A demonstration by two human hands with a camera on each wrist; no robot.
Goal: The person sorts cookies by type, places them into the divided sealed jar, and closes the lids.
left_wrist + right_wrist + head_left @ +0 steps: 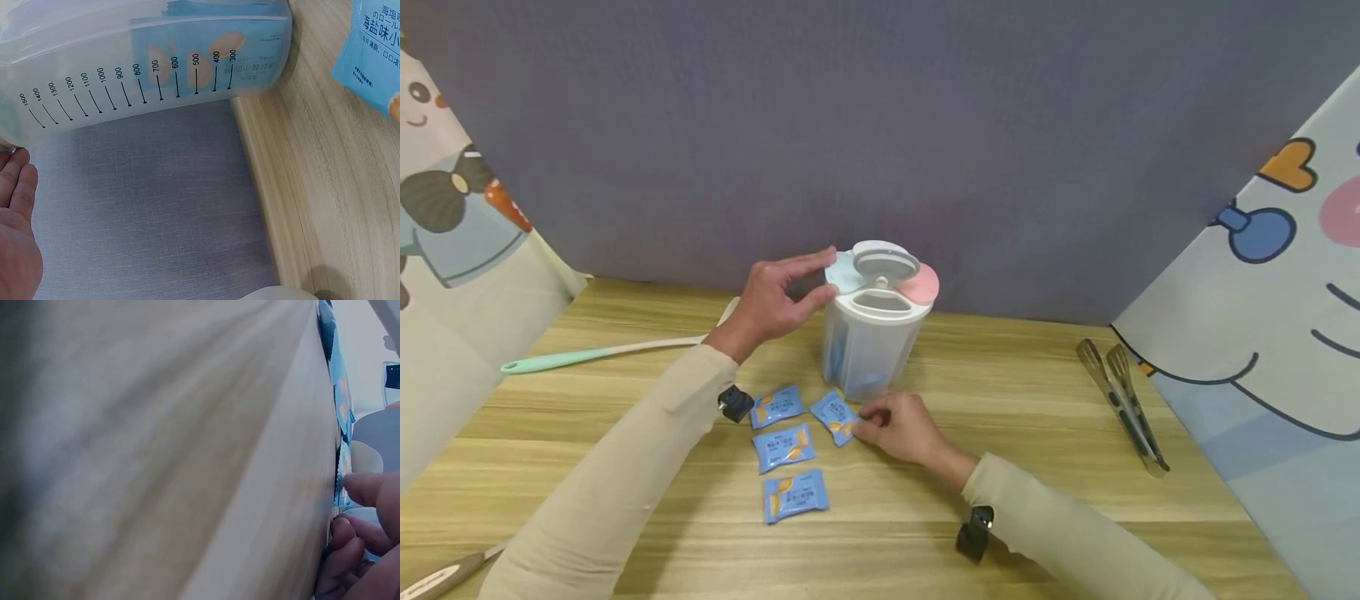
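Note:
A clear, white-topped storage container (874, 350) stands upright near the wall, with blue packets showing through its side. Its white flap (887, 265) is raised above an opening; the pale blue flap (844, 273) and pink flap (921, 286) lie down. With straight fingers and thumb apart, my left hand (775, 298) touches the top by the pale blue flap. At the container's foot, my right hand (906, 427) pinches the right edge of a blue snack packet (835, 417). Three similar packets lie left of it, including a middle packet (784, 448).
Metal tongs (1123, 408) lie on the right of the wooden table (1000, 517). On the left rests a utensil with a mint handle (561, 360), and a brown handle (448, 575) shows at the front left corner. A grey wall (880, 125) rises behind the container.

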